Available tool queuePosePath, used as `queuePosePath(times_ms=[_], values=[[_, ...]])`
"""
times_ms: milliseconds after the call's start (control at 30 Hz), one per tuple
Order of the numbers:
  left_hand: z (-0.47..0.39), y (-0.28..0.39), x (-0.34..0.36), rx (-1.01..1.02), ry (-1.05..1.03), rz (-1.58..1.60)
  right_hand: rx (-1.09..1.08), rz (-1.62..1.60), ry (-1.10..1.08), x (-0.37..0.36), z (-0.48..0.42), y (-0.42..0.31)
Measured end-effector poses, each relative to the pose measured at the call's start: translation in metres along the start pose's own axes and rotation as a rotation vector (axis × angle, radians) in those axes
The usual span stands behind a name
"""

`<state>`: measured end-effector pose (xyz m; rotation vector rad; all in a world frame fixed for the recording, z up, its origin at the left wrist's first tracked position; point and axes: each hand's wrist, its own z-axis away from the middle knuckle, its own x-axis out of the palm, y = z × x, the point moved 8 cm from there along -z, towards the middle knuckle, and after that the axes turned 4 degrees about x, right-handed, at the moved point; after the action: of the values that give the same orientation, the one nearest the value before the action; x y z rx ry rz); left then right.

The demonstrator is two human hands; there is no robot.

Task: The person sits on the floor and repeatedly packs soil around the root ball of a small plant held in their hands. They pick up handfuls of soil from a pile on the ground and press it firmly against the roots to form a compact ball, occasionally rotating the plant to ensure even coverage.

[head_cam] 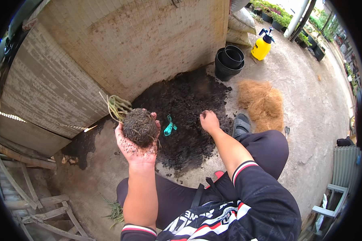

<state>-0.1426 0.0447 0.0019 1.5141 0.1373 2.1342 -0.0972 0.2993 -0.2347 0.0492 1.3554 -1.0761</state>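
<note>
In my left hand (138, 153) rests a round, dark root ball (140, 127), cupped in a soil-speckled palm with the fingers around its far side. Pale green stems or leaves (120, 105) stick out of it to the upper left. My right hand (209, 121) is low over the right part of a dark soil heap (187, 99), its fingers curled and partly hidden. Whether it holds any soil I cannot tell. Between the two hands, a small teal plastic object (169, 129) lies on the soil.
Stacked black pots (229, 64) stand beyond the soil, near a yellow pump sprayer (261, 48). Brown coconut fibre (262, 104) lies right of my sandalled foot (242, 125), with scissors (287, 131) nearby. A board wall (144, 39) bounds the far side. Cut greenery (114, 211) and a wooden frame (48, 214) are at lower left.
</note>
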Motion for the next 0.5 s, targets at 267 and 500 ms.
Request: queuePosePath(times_ms=[267,500], values=[[0.012,0.01,-0.014,0.018,0.144,-0.034,0.054,-0.047,-0.075,0.028,-0.035,0.003],[0.017,0.012,-0.029,0.011,0.151,-0.062,0.106,-0.013,0.092,0.029,-0.063,0.022]])
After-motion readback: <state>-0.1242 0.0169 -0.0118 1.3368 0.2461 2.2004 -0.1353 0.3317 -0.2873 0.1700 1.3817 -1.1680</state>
